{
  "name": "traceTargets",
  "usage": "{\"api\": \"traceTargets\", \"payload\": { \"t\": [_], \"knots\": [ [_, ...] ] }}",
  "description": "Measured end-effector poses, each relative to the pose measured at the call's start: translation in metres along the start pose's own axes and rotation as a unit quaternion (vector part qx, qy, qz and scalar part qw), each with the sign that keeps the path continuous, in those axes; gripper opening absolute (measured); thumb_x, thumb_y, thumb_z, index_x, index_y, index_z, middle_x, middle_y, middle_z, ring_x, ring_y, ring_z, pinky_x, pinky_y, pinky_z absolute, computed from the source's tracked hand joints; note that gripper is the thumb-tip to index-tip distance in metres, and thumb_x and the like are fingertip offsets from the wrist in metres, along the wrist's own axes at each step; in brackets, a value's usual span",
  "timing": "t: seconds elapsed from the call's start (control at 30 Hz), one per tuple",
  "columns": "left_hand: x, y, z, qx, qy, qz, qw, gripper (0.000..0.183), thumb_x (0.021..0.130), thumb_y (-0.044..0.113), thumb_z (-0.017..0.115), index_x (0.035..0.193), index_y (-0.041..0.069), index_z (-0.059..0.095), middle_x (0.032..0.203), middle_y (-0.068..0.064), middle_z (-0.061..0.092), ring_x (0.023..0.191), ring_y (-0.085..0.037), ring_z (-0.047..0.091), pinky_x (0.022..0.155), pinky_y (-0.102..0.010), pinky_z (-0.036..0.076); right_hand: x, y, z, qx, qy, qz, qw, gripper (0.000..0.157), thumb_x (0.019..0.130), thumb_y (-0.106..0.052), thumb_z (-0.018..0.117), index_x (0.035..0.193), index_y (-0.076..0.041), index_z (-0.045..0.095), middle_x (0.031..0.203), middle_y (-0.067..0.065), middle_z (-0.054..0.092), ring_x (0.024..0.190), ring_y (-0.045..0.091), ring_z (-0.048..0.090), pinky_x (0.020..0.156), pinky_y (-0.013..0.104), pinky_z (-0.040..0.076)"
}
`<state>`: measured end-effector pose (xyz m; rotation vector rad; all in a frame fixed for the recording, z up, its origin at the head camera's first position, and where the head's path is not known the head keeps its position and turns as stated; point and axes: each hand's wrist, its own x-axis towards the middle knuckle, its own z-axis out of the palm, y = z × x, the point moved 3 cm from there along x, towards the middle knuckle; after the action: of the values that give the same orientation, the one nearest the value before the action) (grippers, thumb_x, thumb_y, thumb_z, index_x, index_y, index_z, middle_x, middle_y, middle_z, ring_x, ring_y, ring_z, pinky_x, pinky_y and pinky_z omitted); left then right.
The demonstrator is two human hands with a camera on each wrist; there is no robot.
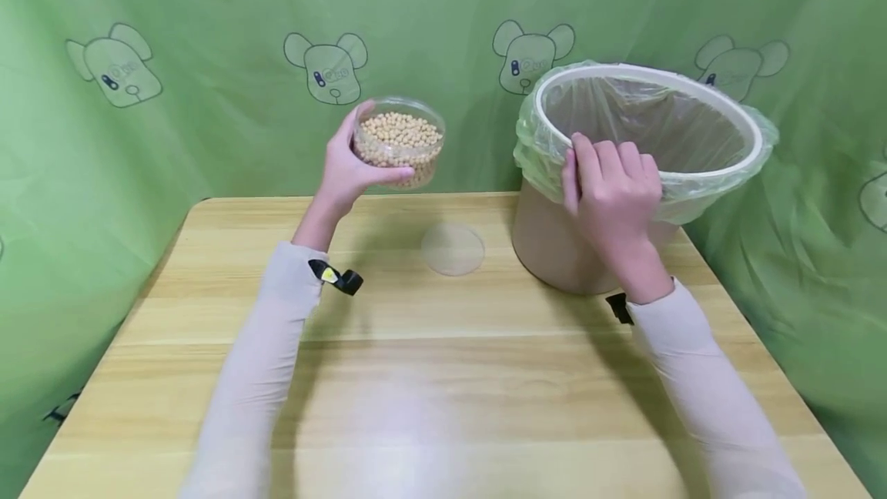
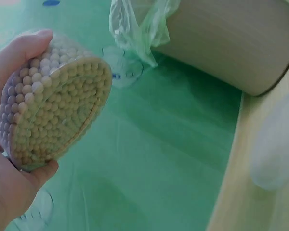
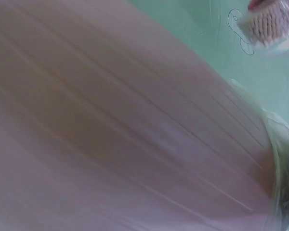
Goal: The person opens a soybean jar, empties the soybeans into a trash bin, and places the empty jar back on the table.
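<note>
My left hand (image 1: 349, 168) holds a clear round tub (image 1: 399, 142) of pale yellow beans, thumb along its near side, raised above the back of the table. Its see-through base, packed with beans, faces the left wrist view. With curled fingers my right hand (image 1: 617, 191) grips the near rim of a brown trash bin (image 1: 564, 241). A green plastic bag (image 1: 693, 202) lines the bin and folds over its white rim (image 1: 714, 102). The bin leans toward me. In the right wrist view the bin's wall (image 3: 125, 120) fills most of the picture.
A clear round lid (image 1: 453, 249) lies flat on the wooden table (image 1: 388, 406), left of the bin. Behind the table hangs a green curtain (image 1: 229, 137) printed with bear heads. Dark wrist straps (image 1: 336, 277) sit at both cuffs.
</note>
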<state>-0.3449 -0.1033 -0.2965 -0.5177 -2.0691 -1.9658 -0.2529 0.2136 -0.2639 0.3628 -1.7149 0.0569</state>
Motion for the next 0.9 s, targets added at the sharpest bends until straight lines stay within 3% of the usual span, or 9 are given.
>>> {"api": "traceTargets", "payload": {
  "t": [0.2, 0.3, 0.6, 0.7, 0.9],
  "knots": [
    [0.008, 0.054, 0.023, 0.054, -0.004, 0.001, 0.9986, 0.113, 0.047, 0.018, 0.094, 0.144, 0.018, 0.035, 0.140, -0.004, 0.044, 0.123, -0.014, 0.046, 0.104, -0.026, 0.043, 0.003, 0.001, 0.004, -0.006, 0.002, -0.006, 1.000, 0.022, 0.089, -0.018, 0.054, 0.098, -0.004, 0.069, 0.076, 0.015, 0.063, 0.067, 0.037, 0.051, 0.053, 0.047, 0.035],
    [0.014, 0.074, 0.034, 0.071, -0.007, -0.002, 0.9974, 0.113, 0.047, 0.018, 0.093, 0.143, 0.018, 0.035, 0.138, -0.004, 0.046, 0.123, -0.014, 0.046, 0.104, -0.026, 0.042, 0.005, 0.000, 0.006, -0.008, 0.000, -0.008, 1.000, 0.022, 0.089, -0.019, 0.053, 0.098, -0.004, 0.068, 0.076, 0.015, 0.062, 0.067, 0.036, 0.050, 0.053, 0.046, 0.035],
    [0.059, 0.077, 0.067, 0.157, -0.026, -0.010, 0.9872, 0.128, 0.038, 0.033, 0.096, 0.146, 0.032, 0.026, 0.142, 0.003, 0.042, 0.127, -0.011, 0.041, 0.108, -0.030, 0.038, 0.004, -0.001, 0.007, -0.012, -0.010, -0.019, 1.000, 0.022, 0.090, -0.019, 0.053, 0.099, -0.005, 0.067, 0.075, 0.014, 0.061, 0.065, 0.034, 0.050, 0.052, 0.044, 0.035],
    [0.066, 0.083, 0.080, 0.171, -0.033, -0.007, 0.9847, 0.129, 0.037, 0.034, 0.096, 0.146, 0.033, 0.026, 0.142, 0.004, 0.042, 0.127, -0.011, 0.041, 0.108, -0.031, 0.038, 0.002, 0.000, 0.005, -0.013, -0.011, -0.019, 1.000, 0.022, 0.089, -0.019, 0.054, 0.099, -0.004, 0.067, 0.075, 0.014, 0.061, 0.065, 0.034, 0.050, 0.051, 0.043, 0.035],
    [0.073, 0.093, 0.105, 0.234, -0.042, -0.001, 0.9714, 0.131, 0.036, 0.038, 0.095, 0.146, 0.037, 0.024, 0.144, 0.008, 0.040, 0.128, -0.009, 0.038, 0.108, -0.031, 0.038, -0.001, 0.004, 0.000, -0.017, -0.014, -0.016, 1.000, 0.022, 0.089, -0.019, 0.054, 0.099, -0.004, 0.067, 0.075, 0.014, 0.062, 0.065, 0.034, 0.050, 0.052, 0.042, 0.036]
  ]
}}
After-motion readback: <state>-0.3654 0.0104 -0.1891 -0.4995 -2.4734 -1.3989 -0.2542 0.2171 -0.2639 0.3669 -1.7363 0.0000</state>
